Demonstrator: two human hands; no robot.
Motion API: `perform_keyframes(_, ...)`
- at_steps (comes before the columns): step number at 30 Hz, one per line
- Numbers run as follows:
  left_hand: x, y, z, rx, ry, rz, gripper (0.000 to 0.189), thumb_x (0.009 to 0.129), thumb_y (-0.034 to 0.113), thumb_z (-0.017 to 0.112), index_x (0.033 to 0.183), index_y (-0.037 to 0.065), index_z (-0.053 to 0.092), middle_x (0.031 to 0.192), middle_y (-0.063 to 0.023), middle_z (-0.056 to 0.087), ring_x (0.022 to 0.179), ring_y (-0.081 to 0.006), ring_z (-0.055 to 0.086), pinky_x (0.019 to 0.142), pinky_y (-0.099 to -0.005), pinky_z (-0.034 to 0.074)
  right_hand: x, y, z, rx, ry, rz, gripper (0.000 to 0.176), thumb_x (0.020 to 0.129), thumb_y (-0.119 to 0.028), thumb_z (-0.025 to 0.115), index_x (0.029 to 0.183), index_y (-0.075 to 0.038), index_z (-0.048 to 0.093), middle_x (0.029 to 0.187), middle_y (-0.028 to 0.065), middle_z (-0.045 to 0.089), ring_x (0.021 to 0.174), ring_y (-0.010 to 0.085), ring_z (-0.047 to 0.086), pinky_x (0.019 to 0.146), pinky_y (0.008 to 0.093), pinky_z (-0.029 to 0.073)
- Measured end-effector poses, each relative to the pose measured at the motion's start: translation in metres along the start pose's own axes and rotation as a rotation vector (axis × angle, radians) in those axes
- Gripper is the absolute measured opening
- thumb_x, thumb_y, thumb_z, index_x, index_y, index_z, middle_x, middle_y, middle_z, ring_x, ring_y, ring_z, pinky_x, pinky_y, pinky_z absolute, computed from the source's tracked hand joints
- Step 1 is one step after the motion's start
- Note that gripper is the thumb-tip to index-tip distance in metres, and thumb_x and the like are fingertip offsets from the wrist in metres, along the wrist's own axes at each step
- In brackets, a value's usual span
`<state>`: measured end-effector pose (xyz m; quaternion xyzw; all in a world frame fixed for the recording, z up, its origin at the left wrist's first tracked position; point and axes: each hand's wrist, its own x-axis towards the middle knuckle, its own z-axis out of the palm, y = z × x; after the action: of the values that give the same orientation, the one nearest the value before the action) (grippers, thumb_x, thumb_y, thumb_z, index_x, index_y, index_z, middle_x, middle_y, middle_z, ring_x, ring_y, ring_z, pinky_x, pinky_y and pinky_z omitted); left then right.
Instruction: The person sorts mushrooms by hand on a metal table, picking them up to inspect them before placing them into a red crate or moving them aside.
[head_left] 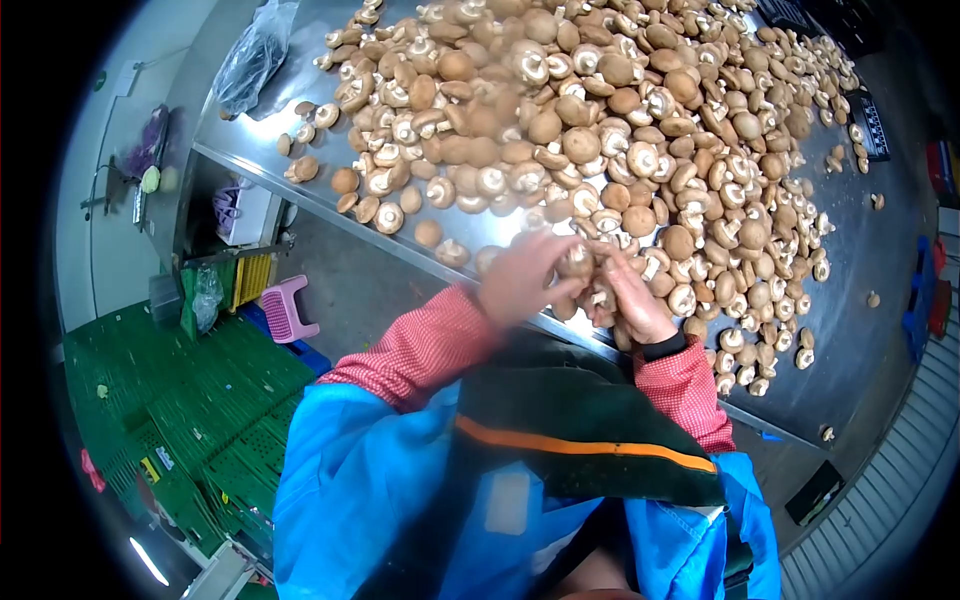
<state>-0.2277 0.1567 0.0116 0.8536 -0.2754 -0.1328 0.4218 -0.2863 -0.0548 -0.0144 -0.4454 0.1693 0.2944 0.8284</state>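
Observation:
Brown-capped shiitake mushrooms [580, 146] lie in a wide heap on a shiny metal table [330, 195]. At the table's near edge my left hand [522, 278], smeared by motion, has its thumb and fingers curled around a shiitake mushroom [575, 262]. Facing it, my right hand [640, 302] is cupped with bent fingers against a few mushrooms [600, 298] between the two palms. Both hands are close together, and part of what they hold is hidden by the fingers. Loose mushrooms [452, 252] rest to the left of my hands.
A clear plastic bag [255, 60] lies at the table's far left corner. Below left are a pink stool [287, 310] and green slatted floor panels [190, 400]. A black tray [868, 125] sits at the right edge. Several stray mushrooms [872, 299] dot the right side.

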Motion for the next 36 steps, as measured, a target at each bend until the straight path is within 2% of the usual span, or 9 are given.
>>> perform_keyframes(1, -0.004, 0.004, 0.005, -0.05, -0.008, 0.051, 0.05, 0.086, 0.022, 0.077, 0.13, 0.009, 0.058, 0.109, -0.0142, 0.061, 0.096, -0.0351, 0.062, 0.08, -0.0388, 0.052, -0.001, 0.004, 0.0, 0.0, -0.044, -0.019, 0.052, 0.105, -0.031, 0.055, 0.149, -0.007, 0.039, 0.124, 0.0084, 0.057, 0.088, 0.0105, 0.063, 0.057, 0.0229, 0.053)
perform_keyframes(3, -0.01, 0.009, 0.012, -0.117, -0.012, 0.097, 0.051, 0.087, 0.022, 0.078, 0.133, 0.01, 0.057, 0.108, -0.0123, 0.062, 0.092, -0.0298, 0.064, 0.078, -0.035, 0.053, 0.001, 0.01, -0.006, -0.039, -0.081, 0.066, 0.047, 0.102, -0.022, 0.06, 0.145, -0.008, 0.045, 0.119, 0.0067, 0.061, 0.083, 0.0105, 0.063, 0.058, 0.0223, 0.053)
perform_keyframes(7, -0.013, 0.017, 0.002, -0.355, -0.135, -0.134, 0.046, 0.087, 0.02, 0.076, 0.128, 0.008, 0.059, 0.099, -0.0127, 0.064, 0.09, -0.0294, 0.062, 0.076, -0.0356, 0.053, -0.011, 0.005, -0.007, -0.101, 0.008, 0.053, 0.044, 0.099, -0.015, 0.065, 0.14, -0.007, 0.051, 0.105, 0.0033, 0.065, 0.076, 0.0087, 0.062, 0.058, 0.0204, 0.05)
perform_keyframes(13, 0.013, -0.025, 0.005, 0.095, 0.175, 0.207, 0.035, 0.086, 0.008, 0.072, 0.12, 0.009, 0.068, 0.105, -0.0081, 0.064, 0.091, -0.0274, 0.061, 0.084, -0.0369, 0.051, -0.087, -0.014, -0.047, -0.236, -0.027, -0.026, 0.036, 0.1, -0.022, 0.063, 0.131, -0.006, 0.055, 0.098, 0.003, 0.065, 0.075, 0.0095, 0.063, 0.061, 0.0235, 0.052)
perform_keyframes(19, 0.113, -0.017, 0.057, 0.293, 0.12, 0.588, 0.025, 0.087, 0.008, 0.063, 0.112, 0.008, 0.069, 0.109, -0.0074, 0.064, 0.102, -0.0286, 0.061, 0.087, -0.0409, 0.05, -0.13, 0.022, -0.07, -0.133, 0.104, 0.001, 0.024, 0.102, -0.023, 0.061, 0.12, -0.006, 0.061, 0.102, 0.0046, 0.068, 0.083, 0.0118, 0.066, 0.064, 0.0251, 0.057)
perform_keyframes(23, 0.149, -0.024, 0.085, 0.757, -0.128, 0.472, 0.027, 0.086, 0.019, 0.06, 0.11, 0.015, 0.069, 0.111, -0.0013, 0.058, 0.114, -0.0189, 0.054, 0.087, -0.041, 0.043, -0.138, 0.043, -0.057, -0.08, 0.159, -0.065, 0.03, 0.101, -0.03, 0.063, 0.114, -0.003, 0.062, 0.104, 0.008, 0.068, 0.084, 0.0121, 0.068, 0.068, 0.0246, 0.058)
perform_keyframes(26, 0.152, -0.009, 0.075, 0.86, -0.181, 0.47, 0.023, 0.086, 0.011, 0.058, 0.108, 0.011, 0.067, 0.106, -0.0072, 0.061, 0.107, -0.0248, 0.059, 0.086, -0.0447, 0.048, -0.149, 0.063, -0.057, 0.026, 0.189, -0.069, 0.021, 0.1, -0.021, 0.063, 0.116, -0.006, 0.063, 0.104, 0.0026, 0.066, 0.09, 0.0102, 0.064, 0.067, 0.0249, 0.054)
perform_keyframes(32, 0.15, 0.006, 0.065, 0.79, -0.272, 0.507, 0.027, 0.083, 0.01, 0.061, 0.11, 0.011, 0.061, 0.11, -0.0072, 0.06, 0.107, -0.0264, 0.059, 0.086, -0.0424, 0.051, -0.159, 0.068, -0.054, 0.039, 0.272, -0.148, 0.022, 0.101, -0.022, 0.061, 0.116, -0.005, 0.062, 0.102, 0.0032, 0.066, 0.087, 0.0106, 0.064, 0.069, 0.0253, 0.054)
perform_keyframes(36, 0.138, 0.012, 0.046, 0.502, -0.113, 0.505, 0.031, 0.079, 0.01, 0.072, 0.107, 0.008, 0.058, 0.1, -0.0124, 0.06, 0.094, -0.0336, 0.061, 0.079, -0.0423, 0.052, -0.154, 0.077, -0.064, 0.011, 0.233, -0.232, 0.036, 0.101, -0.031, 0.063, 0.125, -0.004, 0.058, 0.105, 0.0082, 0.067, 0.094, 0.0141, 0.065, 0.08, 0.0254, 0.053)
